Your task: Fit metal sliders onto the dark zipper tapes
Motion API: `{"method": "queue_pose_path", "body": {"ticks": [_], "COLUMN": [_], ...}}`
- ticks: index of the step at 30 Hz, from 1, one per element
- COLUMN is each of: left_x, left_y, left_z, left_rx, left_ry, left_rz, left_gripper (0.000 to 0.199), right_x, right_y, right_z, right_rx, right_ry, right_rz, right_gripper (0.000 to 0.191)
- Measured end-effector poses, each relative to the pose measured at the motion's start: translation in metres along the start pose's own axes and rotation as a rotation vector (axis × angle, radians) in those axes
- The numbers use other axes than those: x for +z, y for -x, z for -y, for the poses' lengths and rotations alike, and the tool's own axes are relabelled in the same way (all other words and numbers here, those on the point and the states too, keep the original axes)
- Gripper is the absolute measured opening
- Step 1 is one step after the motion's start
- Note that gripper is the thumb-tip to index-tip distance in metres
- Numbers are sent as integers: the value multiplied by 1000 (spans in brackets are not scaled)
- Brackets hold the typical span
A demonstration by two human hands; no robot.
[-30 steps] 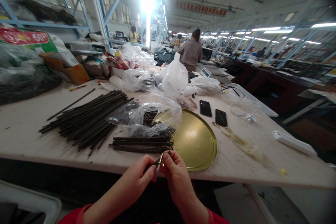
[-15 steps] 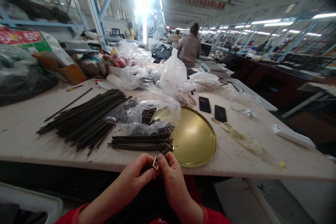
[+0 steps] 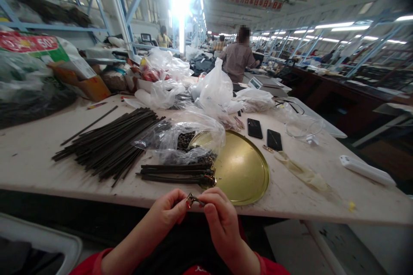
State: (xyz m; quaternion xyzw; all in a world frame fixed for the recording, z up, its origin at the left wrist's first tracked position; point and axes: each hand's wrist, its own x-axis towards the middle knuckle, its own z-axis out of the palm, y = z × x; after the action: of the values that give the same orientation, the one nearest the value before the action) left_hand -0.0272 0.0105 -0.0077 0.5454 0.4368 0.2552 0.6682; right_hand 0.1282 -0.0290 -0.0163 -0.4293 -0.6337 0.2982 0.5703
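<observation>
Small metal buckle (image 3: 191,200) between the hands: gold tone. Loose pile of thin flat straps (image 3: 111,146): black-brown. Short bundle of buckled straps (image 3: 176,172): same dark, gold ends. Round shallow metal tray (image 3: 243,172): brass yellow, plain. Clear plastic bag of small parts (image 3: 180,139): dark contents. Two flat phones (image 3: 263,134): black. Worn surface (image 3: 32,159): off-white, scuffed. Sleeves (image 3: 93,264): red.

Small buckle (image 3: 191,200) shiny metal; round tray (image 3: 245,172) glossy brass-coloured metal; straps (image 3: 109,146) matt dark; bags (image 3: 180,137) thin clear crinkled plastic; table (image 3: 32,159) worn matt, scuffed
</observation>
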Motion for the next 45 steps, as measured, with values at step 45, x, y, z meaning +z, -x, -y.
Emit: {"method": "queue_pose_path", "body": {"ticks": [45], "left_x": [23], "left_y": [15], "left_z": [-6], "left_rx": [-70], "left_ry": [-284], "left_rz": [10], "left_gripper": [26], "right_x": [-30], "right_y": [-3], "right_z": [11], "right_rx": [488], "right_ry": [132], "right_rz": [511], "right_gripper": [3]}}
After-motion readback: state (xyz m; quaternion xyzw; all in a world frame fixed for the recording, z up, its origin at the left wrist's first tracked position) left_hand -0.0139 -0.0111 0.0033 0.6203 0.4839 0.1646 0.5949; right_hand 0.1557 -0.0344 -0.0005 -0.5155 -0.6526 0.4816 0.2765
